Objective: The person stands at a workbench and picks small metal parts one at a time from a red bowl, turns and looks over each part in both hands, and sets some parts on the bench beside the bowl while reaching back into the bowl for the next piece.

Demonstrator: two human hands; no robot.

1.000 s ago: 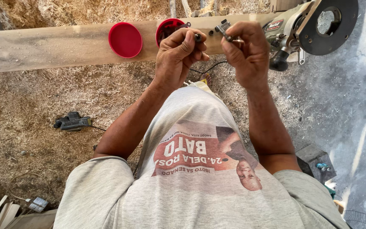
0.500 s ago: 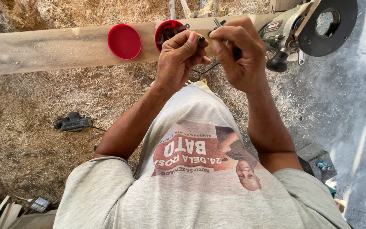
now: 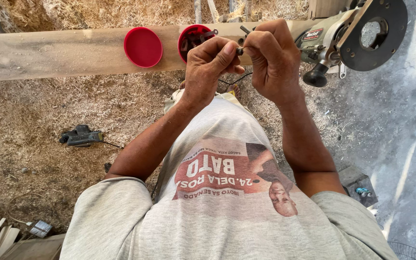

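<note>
Both hands, left hand (image 3: 211, 62) and right hand (image 3: 271, 57), pinch one small dark metal bit (image 3: 240, 50) above plank (image 3: 49, 53), hiding red cup (image 3: 193, 39).

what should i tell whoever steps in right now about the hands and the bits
Left hand and right hand are raised together, both pinching one small dark metal bit between the fingertips.
The round red plastic container holding more dark bits sits on the long pale wooden plank; its flat red lid lies beside it.
The grey router with black round base lies on its side at the plank's right end.
Done: container opened, bit picked. Left: bit not yet in the router.
</note>
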